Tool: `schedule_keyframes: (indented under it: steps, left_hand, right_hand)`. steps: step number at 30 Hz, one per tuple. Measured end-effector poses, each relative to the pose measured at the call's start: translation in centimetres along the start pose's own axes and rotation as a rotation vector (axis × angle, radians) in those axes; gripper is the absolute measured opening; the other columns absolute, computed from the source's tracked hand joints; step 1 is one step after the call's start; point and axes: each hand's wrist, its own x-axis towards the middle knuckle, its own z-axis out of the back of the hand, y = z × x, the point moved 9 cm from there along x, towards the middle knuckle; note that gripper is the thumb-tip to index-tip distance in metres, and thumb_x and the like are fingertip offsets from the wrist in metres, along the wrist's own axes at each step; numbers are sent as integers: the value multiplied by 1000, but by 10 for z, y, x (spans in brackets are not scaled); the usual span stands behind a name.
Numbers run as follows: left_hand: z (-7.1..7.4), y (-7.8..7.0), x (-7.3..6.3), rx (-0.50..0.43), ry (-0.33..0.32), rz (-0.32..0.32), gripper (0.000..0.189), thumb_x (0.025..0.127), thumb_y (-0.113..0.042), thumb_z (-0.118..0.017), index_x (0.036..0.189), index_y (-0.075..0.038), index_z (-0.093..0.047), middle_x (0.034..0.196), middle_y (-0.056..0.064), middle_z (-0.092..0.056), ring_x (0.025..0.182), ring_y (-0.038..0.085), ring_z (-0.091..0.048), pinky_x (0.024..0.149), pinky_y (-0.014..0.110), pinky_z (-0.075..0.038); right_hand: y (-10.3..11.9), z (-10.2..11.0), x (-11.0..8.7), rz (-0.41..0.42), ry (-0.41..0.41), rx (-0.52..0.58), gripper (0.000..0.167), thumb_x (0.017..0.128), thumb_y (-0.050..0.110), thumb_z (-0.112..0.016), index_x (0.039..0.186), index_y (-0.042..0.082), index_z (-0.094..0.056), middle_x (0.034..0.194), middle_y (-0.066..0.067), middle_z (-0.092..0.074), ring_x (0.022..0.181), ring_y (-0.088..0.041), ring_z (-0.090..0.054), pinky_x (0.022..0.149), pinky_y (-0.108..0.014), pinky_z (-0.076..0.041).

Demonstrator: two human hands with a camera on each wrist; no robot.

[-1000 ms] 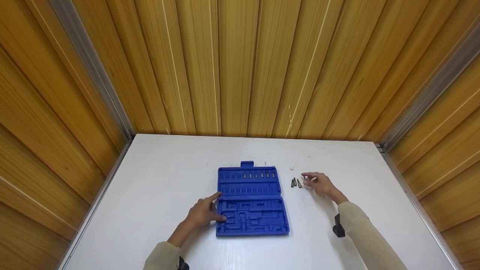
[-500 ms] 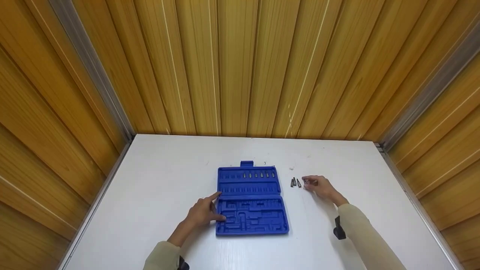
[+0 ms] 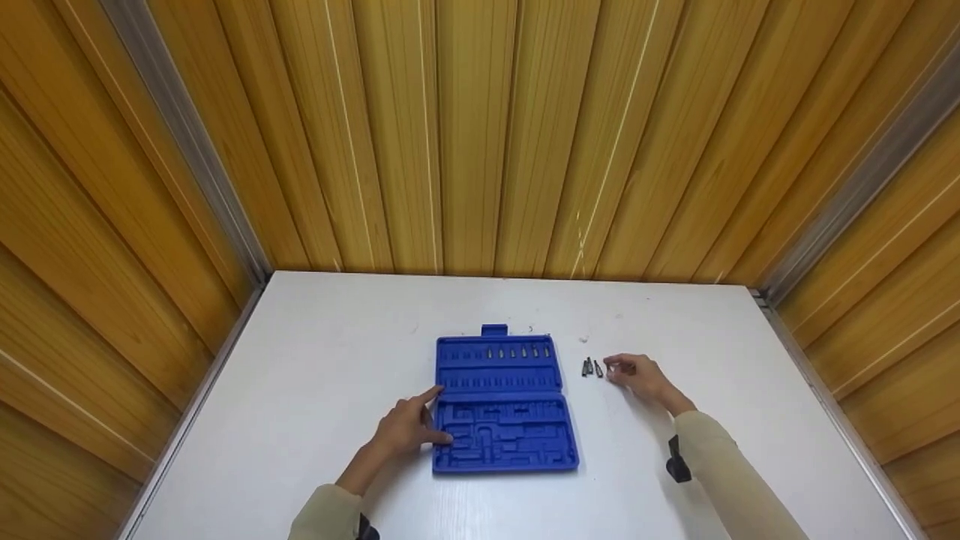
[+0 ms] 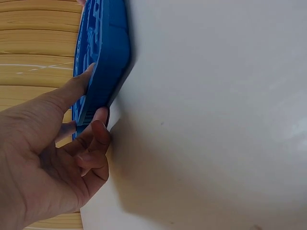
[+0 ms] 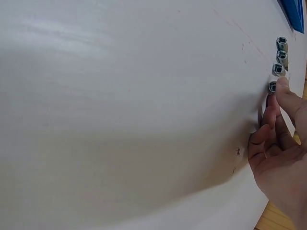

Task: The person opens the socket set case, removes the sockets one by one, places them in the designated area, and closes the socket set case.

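A blue tool case (image 3: 506,405) lies unfolded on the white table, its moulded slots showing. My left hand (image 3: 405,426) holds its left edge; in the left wrist view the thumb (image 4: 76,88) lies over the rim (image 4: 103,62) and fingers touch the outer side. Several bit sockets (image 3: 517,352) stand in the case's top row. Right of the case, a few loose bit sockets (image 3: 589,367) lie close together. With thumb and finger, my right hand (image 3: 637,375) pinches another bit socket (image 5: 273,86), whose square-holed end shows in the right wrist view beside the others.
The white table (image 3: 337,337) spreads around the case, with small marks and specks on its surface. Yellow wood-look panels (image 3: 480,135) rise behind the table and at both sides, with grey metal posts (image 3: 187,135) at the corners.
My right hand has lowered slightly toward the table, closer to the loose bit sockets. The left hand and the case stay in place.
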Motion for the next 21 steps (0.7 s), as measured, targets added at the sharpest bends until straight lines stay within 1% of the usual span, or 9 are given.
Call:
schedule_keyframes:
  steps: [2,4,6,9,10,12,15,18,21]
  left_hand:
    - [0,0,0,-2,1,5,92,78,-26,-90,155,-8,-43,83,1,-61,66,13,-54,55,27,-43]
    - [0,0,0,2,-2,-3,91,78,-26,-89,155,-7,-43,83,2,-61,65,13,-54,55,27,-43]
    - [0,1,0,-2,-1,-1,91,78,-26,-89,155,-7,-43,83,2,-61,63,13,-55,54,26,-43]
    - [-2,1,-1,-7,3,-1,92,78,-26,-90,155,-6,-43,83,2,-61,64,14,-55,55,27,-42]
    - [-2,1,-1,-7,5,1,92,78,-26,-90,155,-7,-43,83,2,-60,64,13,-55,55,27,-42]
    - [-3,1,-1,-5,8,11,92,77,-26,-90,155,-7,-43,82,2,-61,63,13,-55,55,27,-42]
    - [-2,1,0,-2,6,14,92,76,-25,-91,154,-7,-44,81,1,-62,61,13,-55,54,27,-42]
    - [-1,1,1,3,0,15,92,76,-25,-91,154,-7,-45,79,0,-63,60,12,-55,54,27,-43]
    - [-1,1,2,4,2,9,92,77,-25,-91,154,-7,-45,79,0,-63,60,12,-55,54,26,-43]
  right_hand:
    - [0,1,-1,22,1,22,35,96,13,-69,124,-8,-66,101,-18,-72,90,-22,-66,82,-32,-52]
    - [3,2,-1,71,-4,44,35,96,16,-70,123,-6,-67,98,-15,-72,87,-16,-65,79,-30,-51]
    - [5,1,-2,98,1,47,36,96,18,-70,122,-7,-67,98,-15,-72,87,-16,-65,79,-33,-52]
    - [4,1,-2,57,1,27,35,96,14,-69,123,-8,-67,103,-19,-72,92,-24,-67,85,-38,-53]
    - [1,0,-1,14,8,17,35,96,12,-68,125,-8,-66,105,-21,-72,95,-27,-67,87,-41,-53]
    - [1,0,-1,-10,14,-19,34,97,10,-67,125,-10,-65,107,-25,-71,97,-33,-67,86,-41,-53]
    - [1,1,2,-48,15,-34,34,99,9,-65,127,-10,-64,106,-26,-71,95,-33,-67,80,-35,-52]
    - [6,4,7,-41,14,-42,33,100,8,-62,127,-12,-63,104,-26,-72,91,-31,-67,75,-32,-51]
    - [10,7,12,-43,0,-44,33,101,8,-60,127,-12,-63,103,-26,-71,92,-31,-67,75,-31,-50]
